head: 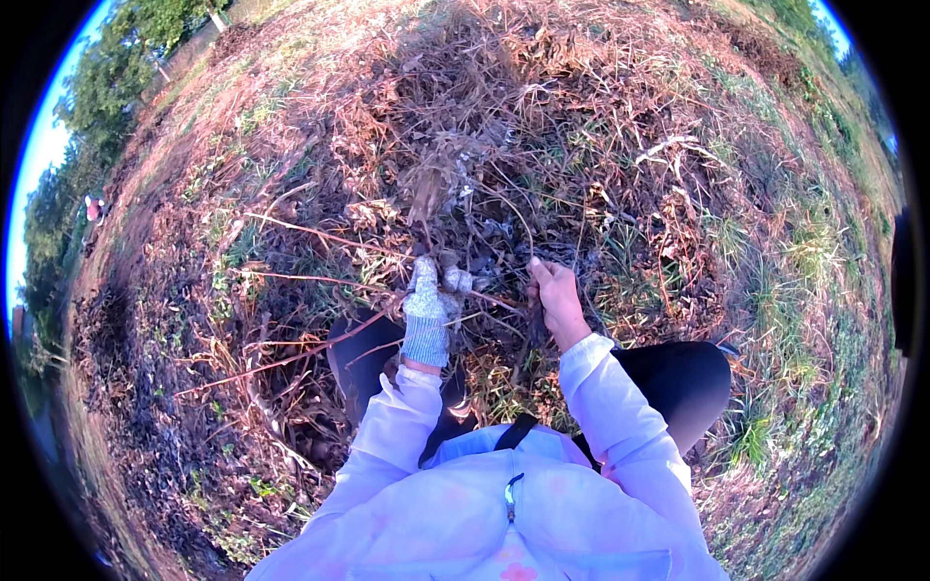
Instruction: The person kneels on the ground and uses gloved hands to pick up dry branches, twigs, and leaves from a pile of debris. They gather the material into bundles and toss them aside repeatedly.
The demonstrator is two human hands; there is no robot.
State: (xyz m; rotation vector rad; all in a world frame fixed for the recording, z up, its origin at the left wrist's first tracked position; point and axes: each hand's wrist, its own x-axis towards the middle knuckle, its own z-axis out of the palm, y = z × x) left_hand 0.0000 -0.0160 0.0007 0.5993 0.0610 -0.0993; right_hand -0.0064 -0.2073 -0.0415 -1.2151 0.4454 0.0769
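Note:
My left hand, in a grey knit glove, is closed around several long reddish dry stems that fan out to the left. Between my knees, my bare right hand pinches a thin dry stem that curves up and away from the fingertips. Something dark, perhaps a withered leaf, hangs below those fingers; its kind is unclear. Just beyond the glove lies a greyish-brown clump of dry plant matter. Both hands are low over the tangle, a short distance apart.
Dry stalks and leaves pile up ahead of me. A pale forked branch lies to the right, near green grass tufts. My bent knees flank the work spot. Another person is far off at left, before trees.

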